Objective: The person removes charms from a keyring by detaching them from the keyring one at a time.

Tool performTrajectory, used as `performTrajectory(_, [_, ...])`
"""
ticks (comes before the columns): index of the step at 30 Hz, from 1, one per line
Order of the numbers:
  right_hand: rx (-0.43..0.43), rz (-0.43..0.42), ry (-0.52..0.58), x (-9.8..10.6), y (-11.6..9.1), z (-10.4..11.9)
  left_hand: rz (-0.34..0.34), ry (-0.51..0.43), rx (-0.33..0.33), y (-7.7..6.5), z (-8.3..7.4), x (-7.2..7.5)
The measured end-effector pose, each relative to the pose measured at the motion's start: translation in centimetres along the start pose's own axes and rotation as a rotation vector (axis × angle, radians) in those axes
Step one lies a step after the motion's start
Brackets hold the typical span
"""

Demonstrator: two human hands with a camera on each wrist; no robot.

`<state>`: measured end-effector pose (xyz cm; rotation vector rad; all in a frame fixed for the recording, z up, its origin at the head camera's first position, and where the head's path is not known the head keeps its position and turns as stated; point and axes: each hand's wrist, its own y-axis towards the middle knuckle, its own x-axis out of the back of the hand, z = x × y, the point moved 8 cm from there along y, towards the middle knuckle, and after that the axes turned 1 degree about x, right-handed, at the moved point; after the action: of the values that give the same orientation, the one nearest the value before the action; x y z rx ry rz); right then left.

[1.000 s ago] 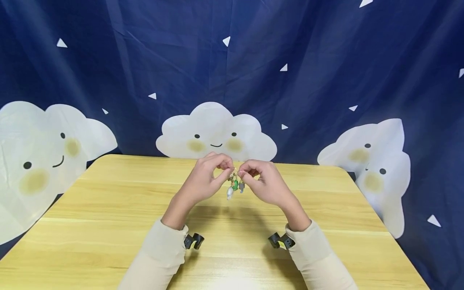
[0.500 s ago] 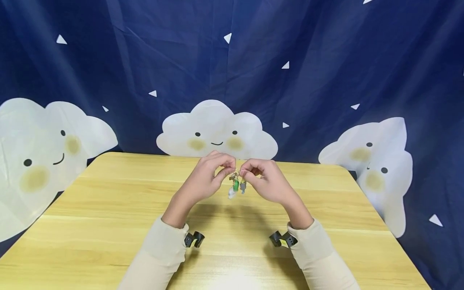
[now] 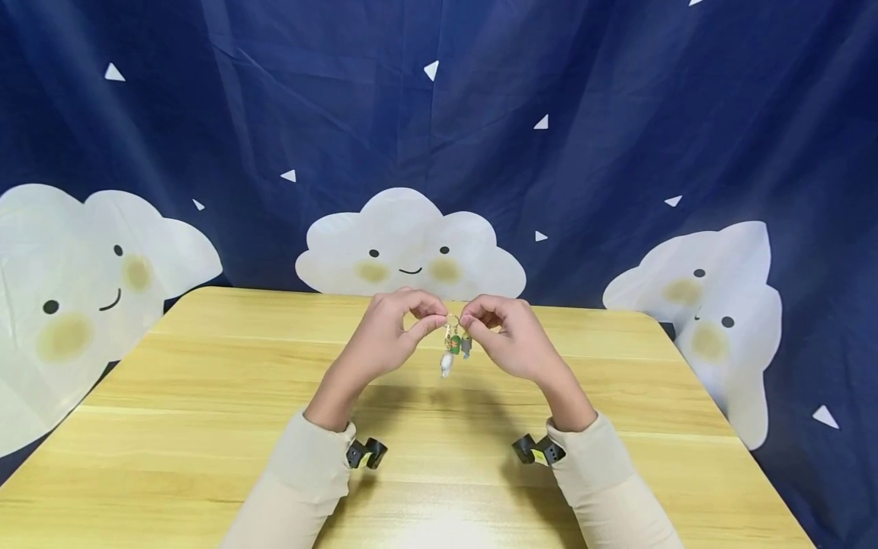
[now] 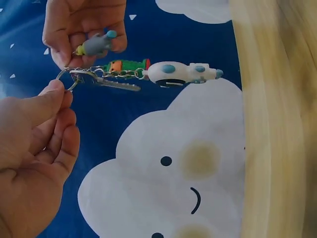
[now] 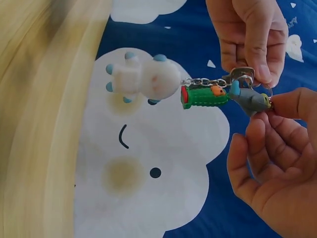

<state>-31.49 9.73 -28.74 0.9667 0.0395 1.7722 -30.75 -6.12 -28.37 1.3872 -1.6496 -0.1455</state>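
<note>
My left hand [image 3: 398,335] pinches the metal key ring [image 4: 63,75] between thumb and forefinger, above the table. From the ring hang a key [image 4: 121,86], a green cactus-like charm [image 5: 205,97] with a red base, and a white figure charm [image 5: 161,79] with pale blue spots on a short chain. Opposite, my right hand [image 3: 511,335] pinches the yellow top end of a small grey charm [image 5: 252,100] with a blue tip, right beside the ring. In the right wrist view, the grey charm overlaps part of the ring and key.
A light wooden table [image 3: 206,427] spreads under both hands. Behind it hangs a dark blue curtain [image 3: 329,91] with smiling white clouds and small white triangles. A black wrist camera [image 3: 366,454] sits on the left sleeve, another camera [image 3: 538,450] on the right.
The hands have drawn slightly apart, so the ring shows between the fingertips. The hanging charms have shifted a little right and now hang more separately.
</note>
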Motion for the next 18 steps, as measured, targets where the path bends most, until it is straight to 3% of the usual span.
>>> performTrajectory(7, [0.037,0.036,-0.068,-0.4,0.2,-0.1,0.034,0.139,-0.123,0.0,-1.5,-0.5])
performTrajectory(10, [0.065,0.047,-0.119,-0.5,0.1,-0.2,0.057,0.206,-0.146,0.0,-2.1,-1.0])
performTrajectory(14, [0.088,0.061,-0.19,-0.6,0.1,-0.2,0.078,0.264,-0.134,0.1,-2.2,-1.8])
performTrajectory(18, [0.107,0.062,-0.213,-0.7,0.1,-0.1,0.083,0.252,-0.071,0.0,-1.6,-2.0])
